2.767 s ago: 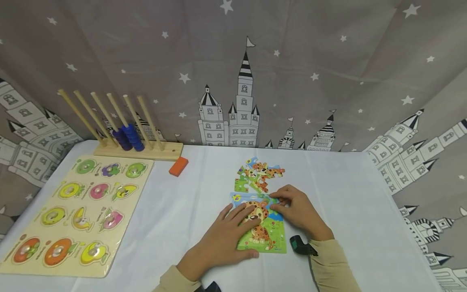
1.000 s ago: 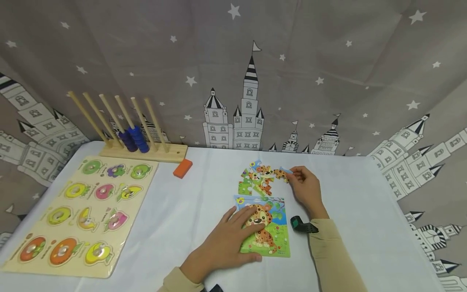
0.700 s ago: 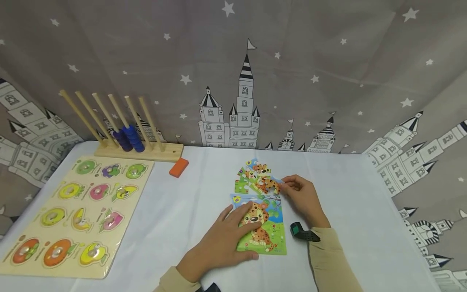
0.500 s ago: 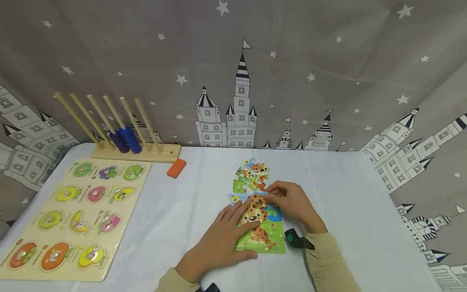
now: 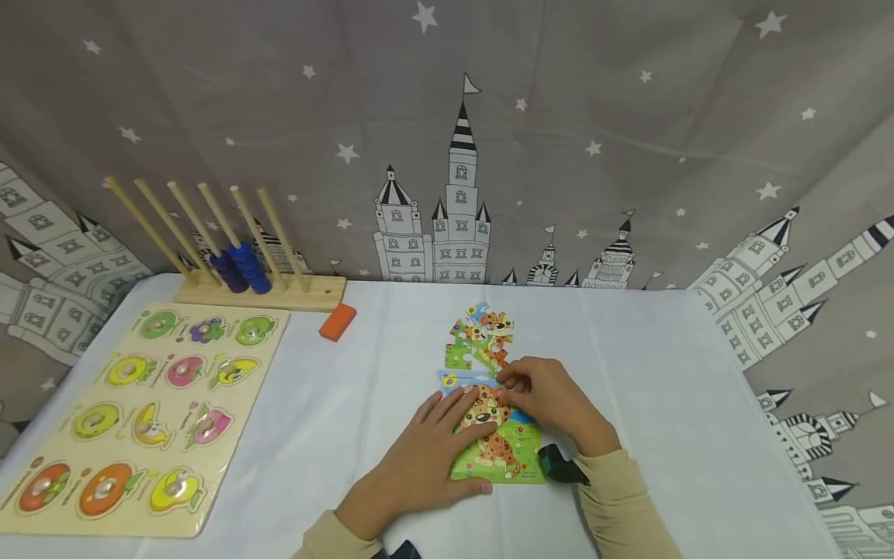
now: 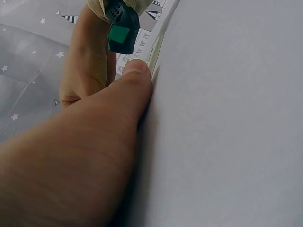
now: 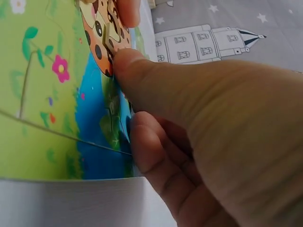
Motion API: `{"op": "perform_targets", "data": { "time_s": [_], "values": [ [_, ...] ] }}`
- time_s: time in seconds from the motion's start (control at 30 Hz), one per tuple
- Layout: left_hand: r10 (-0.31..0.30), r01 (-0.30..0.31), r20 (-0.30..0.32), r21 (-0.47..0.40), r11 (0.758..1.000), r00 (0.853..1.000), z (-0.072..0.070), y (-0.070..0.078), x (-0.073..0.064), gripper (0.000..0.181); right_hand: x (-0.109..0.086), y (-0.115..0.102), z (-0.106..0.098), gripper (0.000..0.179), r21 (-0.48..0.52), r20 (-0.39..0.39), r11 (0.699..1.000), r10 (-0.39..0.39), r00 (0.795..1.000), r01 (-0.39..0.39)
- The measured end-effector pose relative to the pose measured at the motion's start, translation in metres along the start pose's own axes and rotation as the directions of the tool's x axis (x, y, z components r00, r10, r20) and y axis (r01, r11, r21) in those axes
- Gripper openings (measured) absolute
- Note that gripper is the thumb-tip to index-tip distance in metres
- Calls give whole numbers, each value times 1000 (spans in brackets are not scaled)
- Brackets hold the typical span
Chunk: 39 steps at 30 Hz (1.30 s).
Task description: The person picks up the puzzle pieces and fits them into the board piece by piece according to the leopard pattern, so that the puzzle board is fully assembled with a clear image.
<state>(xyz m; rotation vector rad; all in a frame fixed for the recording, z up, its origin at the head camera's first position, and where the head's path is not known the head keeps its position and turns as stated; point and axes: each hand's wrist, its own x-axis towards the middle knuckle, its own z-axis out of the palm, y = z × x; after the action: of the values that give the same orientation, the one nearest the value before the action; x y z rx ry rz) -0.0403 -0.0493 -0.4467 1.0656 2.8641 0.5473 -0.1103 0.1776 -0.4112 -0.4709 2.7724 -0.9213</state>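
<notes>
A leopard jigsaw puzzle [image 5: 506, 458] lies on the white table. My left hand [image 5: 422, 462] rests on its left side, fingers spread, the thumb near the lower edge. Between thumb and fingers, my right hand [image 5: 548, 396] pinches a spotted puzzle piece [image 7: 112, 21] over the upper part of the picture, at the leopard's head. In the head view the fingers mostly hide that piece. Just beyond the puzzle's top edge, several loose pieces [image 5: 482, 334] lie in an overlapping heap. The left wrist view shows my left thumb [image 6: 135, 78] along the table surface.
At the left lies a wooden fruit peg board [image 5: 240, 419]. Behind it stands a wooden peg rack [image 5: 314, 291] with blue rings on two rods, and an orange block [image 5: 338, 322] beside it. A grey castle-print curtain [image 5: 594, 101] hangs behind the table.
My right hand took a spotted piece from the right of the heap and brought it down and left onto the puzzle's upper part. My left hand has stayed in place.
</notes>
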Motion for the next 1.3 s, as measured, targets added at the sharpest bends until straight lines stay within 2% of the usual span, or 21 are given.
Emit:
{"op": "perform_targets", "data": {
  "time_s": [0.17, 0.33, 0.53, 1.0, 1.1, 1.17, 1.3],
  "values": [
    [10, -10, -16, 18, 1000, 1000, 1, -1, -1, 74, 0, 1, -1, 15, 2, 20, 1000, -8, 1000, 8],
    [13, -12, -23, 17, 1000, 1000, 2, -1, 0, 74, 0, 1, 0, 11, 13, 4, 999, 30, 1000, -30],
    [11, -11, -2, 3, 1000, 1000, 1, -1, 0, 74, -1, 0, 2, 4, 3, 5, 999, 46, 999, -46],
    [8, -9, 16, 14, 1000, 1000, -1, 0, 2, 75, 0, 1, -1, 9, -19, 11, 999, 50, 999, -50],
    [6, -6, 22, 2, 1000, 1000, -3, 1, 2, 74, 1, 6, -1, 7, 9, -17, 999, 52, 999, -52],
    [6, -5, 27, -6, 1000, 1000, -3, 0, 2, 74, 2, 13, -1, 7, 45, -62, 997, 66, 996, -63],
    [3, -2, 37, -19, 1000, 999, -2, 0, 2, 73, 6, 30, 2, 21, 125, -170, 986, 130, 977, -109]
  ]
}}
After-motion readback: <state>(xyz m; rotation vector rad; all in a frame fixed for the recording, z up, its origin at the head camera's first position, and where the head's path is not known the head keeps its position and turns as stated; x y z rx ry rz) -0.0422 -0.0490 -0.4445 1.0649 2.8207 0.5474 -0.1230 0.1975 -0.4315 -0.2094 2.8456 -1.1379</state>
